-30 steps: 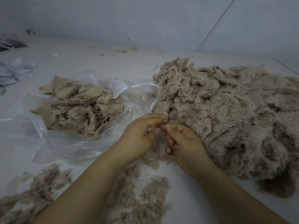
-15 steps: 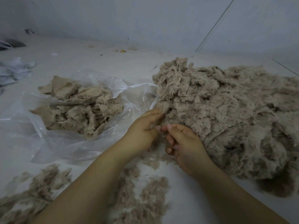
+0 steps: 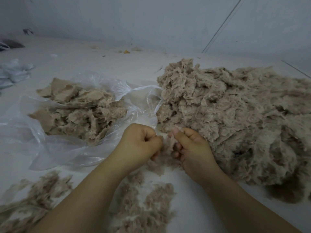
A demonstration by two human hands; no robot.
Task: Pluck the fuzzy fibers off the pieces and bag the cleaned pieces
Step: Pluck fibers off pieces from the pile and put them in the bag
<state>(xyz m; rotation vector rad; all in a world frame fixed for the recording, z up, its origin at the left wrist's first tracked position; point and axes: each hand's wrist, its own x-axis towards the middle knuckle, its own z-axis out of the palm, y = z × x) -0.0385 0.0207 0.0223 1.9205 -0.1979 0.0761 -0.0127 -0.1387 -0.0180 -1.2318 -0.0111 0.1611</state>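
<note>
head view: the big heap of fuzzy pieces (image 3: 235,115) lies on the pale table (image 3: 101,64) and serves here as the landmark. just at its near-left edge the two hands meet over one small fuzzy piece (image 3: 168,145). the left hand (image 3: 141,145) is curled into a fist, its fingertips pinching the left side of that piece; the right hand (image 3: 191,148) has its fingers bent round the piece's right side, thumb raised on top of the fluff, and its back touches the heap. both hands are narrow, each holding the same piece between them.

left of the heap a clear plastic bag (image 3: 50,145) lies open and crumpled on the table, one of its handles (image 3: 148,89) reaching over to the heap's left edge. inside the bag sits a mound of flatter, cleaned pieces (image 3: 80,108).

nearer than the heap, under and between the forearms, loose plucked fibers (image 3: 146,207) are strewn on the table, with another patch of fibers (image 3: 33,199) further left, beside the left forearm. far left of the heap, at the frame's edge, lies some crumpled white plastic (image 3: 13,73). beyond the heap a grey wall (image 3: 151,19) rises from the table's far edge, with a few small scraps (image 3: 126,51) at its foot.
</note>
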